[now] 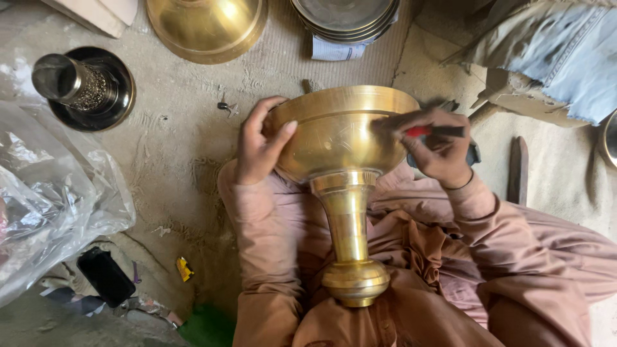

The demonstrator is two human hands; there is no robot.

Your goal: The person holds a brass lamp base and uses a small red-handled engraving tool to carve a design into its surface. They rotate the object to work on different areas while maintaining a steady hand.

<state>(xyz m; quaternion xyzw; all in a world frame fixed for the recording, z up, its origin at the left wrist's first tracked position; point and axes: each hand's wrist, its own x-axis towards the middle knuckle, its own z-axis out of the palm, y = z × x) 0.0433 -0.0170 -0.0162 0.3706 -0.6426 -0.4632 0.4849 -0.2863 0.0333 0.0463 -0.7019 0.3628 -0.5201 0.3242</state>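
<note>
Brass fills the middle of the view: a goblet-shaped brass vessel lies across the person's lap, its long axis running from the bulbous foot near the body up to the wide bowl pointing away. The right hand is curled shut around a thin marking tool with a red and black shaft, held crosswise, its tip meeting the right flank of the bowl just under the rim. The left hand lies on the opposite side, fingers spread and bent round the bowl's edge, thumb pressed on the outer wall, steadying it. Both hands touch the bowl, one on each side of the stem line; faint line patterns show on the wall between them.

Outward on the sandy floor, a second brass bowl stands at the top, stacked metal plates beside it. A dark round base with a patterned metal tube stands to the left, above a crumpled clear plastic bag and a black phone.
</note>
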